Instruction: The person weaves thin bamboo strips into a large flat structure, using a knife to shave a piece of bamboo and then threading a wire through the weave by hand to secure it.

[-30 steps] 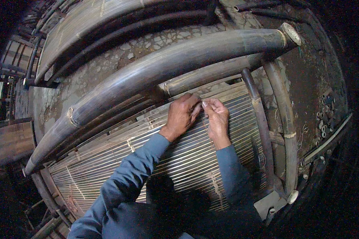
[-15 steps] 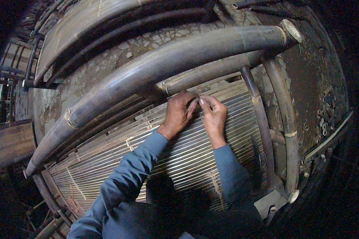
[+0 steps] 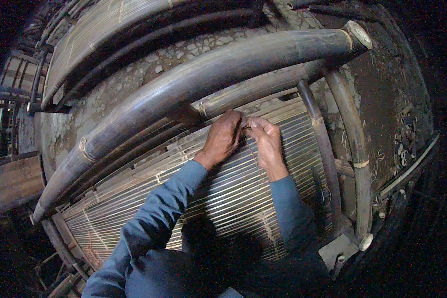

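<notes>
My left hand point(image 3: 222, 138) and my right hand point(image 3: 267, 143) meet fingertip to fingertip over the far side of a slatted bamboo seat point(image 3: 149, 208). Both are closed in a pinch, with the left fingers curled and the right thumb and forefinger pressed together. What lies between the fingertips is too small and dark to make out; a faint thin strand seems to hang below them. Just beyond my hands is a bamboo rail point(image 3: 253, 94), lashed with a pale binding near its left end.
A thick, dark bamboo pole point(image 3: 193, 74) spans the far side of the bench frame. Upright bamboo posts point(image 3: 350, 119) stand at the right. Another slatted bamboo piece point(image 3: 109, 30) is at the back left. Short cut bamboo pieces point(image 3: 405, 154) lie on the floor at right.
My right fingers have shifted slightly and curled more, and the left hand has turned a little. Both hands stay together over the seat, while the view has moved slightly.
</notes>
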Demonstrator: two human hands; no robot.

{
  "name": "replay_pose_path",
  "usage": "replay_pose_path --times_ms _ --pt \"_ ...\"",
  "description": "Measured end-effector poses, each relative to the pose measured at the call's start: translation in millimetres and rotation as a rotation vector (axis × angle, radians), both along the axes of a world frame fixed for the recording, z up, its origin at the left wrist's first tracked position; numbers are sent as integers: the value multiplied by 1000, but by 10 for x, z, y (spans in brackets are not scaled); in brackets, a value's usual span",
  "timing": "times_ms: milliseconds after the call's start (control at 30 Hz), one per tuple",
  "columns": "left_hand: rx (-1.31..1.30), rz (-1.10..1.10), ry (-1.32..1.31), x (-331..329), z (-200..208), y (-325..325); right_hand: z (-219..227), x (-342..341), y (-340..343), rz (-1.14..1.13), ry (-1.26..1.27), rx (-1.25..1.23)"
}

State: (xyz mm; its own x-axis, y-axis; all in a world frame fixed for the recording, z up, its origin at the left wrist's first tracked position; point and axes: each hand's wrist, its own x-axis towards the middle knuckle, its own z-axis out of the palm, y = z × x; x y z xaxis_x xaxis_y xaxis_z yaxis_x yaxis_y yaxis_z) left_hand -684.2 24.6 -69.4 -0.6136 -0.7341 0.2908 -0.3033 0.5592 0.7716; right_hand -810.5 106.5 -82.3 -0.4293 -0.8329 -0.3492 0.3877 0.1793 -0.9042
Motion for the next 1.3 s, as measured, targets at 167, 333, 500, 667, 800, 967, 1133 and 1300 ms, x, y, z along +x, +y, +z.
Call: replay_pose_path --times_ms 167,333,500,667,800,967,1133,1300 --pt "309 254 112 -23 126 205 39 141 129 127 431 -26" --pt "1336 294 156 386 223 616 104 377 537 182 -1 43" --pt "1299 221 147 450 280 600 434 477 769 217 -127 181" --pt "1214 249 126 376 218 727 458 687 1092 29 39 66" --pt "1281 192 161 332 106 798 522 745 1257 -67 25 27" --pt "1726 303 463 263 285 748 687 820 1470 -101 -94 103" --pt "1871 57 770 279 234 785 623 914 1582 72 97 164" --pt "1378 188 252 322 492 1112 463 453 1728 134 242 195"
